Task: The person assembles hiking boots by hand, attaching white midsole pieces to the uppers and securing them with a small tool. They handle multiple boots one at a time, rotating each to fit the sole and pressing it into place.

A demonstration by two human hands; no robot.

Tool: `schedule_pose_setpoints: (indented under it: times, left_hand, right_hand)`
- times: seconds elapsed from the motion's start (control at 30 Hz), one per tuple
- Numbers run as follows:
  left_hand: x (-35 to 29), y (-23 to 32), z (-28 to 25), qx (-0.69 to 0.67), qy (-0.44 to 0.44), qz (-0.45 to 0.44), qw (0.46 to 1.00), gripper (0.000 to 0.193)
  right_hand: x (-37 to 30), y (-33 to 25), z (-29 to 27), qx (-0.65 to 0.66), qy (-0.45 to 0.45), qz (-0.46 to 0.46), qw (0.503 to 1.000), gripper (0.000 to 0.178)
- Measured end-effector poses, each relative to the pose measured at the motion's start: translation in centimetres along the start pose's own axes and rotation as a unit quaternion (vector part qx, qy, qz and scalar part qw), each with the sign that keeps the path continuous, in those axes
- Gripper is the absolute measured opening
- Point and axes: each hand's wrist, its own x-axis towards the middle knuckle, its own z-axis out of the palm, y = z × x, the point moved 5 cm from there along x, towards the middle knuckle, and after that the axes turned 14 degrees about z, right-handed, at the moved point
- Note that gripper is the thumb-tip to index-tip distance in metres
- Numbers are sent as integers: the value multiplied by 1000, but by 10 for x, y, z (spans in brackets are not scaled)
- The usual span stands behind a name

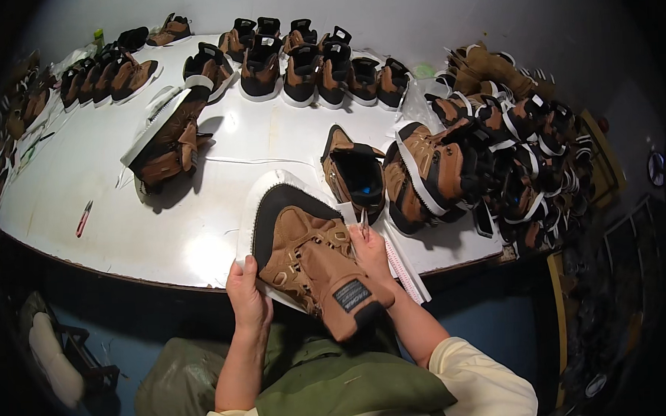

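A brown and black lace-up boot [305,250] with a white edging strip round its toe is held up over the near edge of the table, its toe pointing away and its tongue towards me. My left hand [249,293] grips its left side, thumb on the white strip. On the other side my right hand [372,254] is closed against the boot, with a small pointed metal tool [364,220] sticking up from the fingers; its kind is unclear. Just beyond stands another brown boot [352,170], its dark opening facing up.
A white table [248,141] bears a boot on its side [170,141], a red-handled cutter [84,219] and a row of boots [297,68] at the back. Boots are piled [523,140] on the right, near a large upright boot [432,170]. White strips [406,264] hang over the front edge.
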Motion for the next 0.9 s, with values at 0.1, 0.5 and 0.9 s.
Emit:
schedule_pose_setpoints:
  times: [0.1, 0.5, 0.9]
  left_hand:
    - [-3, 3, -14, -23, -1, -1, 1000, 24]
    - [-8, -8, -54, -36, 94, -13, 995, 16]
    - [-7, -8, -64, -14, 118, -14, 993, 14]
  right_hand:
    - [-18, -31, 4, -66, 36, -68, 995, 28]
    - [-59, -58, 17, -103, -4, -78, 992, 26]
    - [-64, -56, 18, -43, -37, -98, 994, 29]
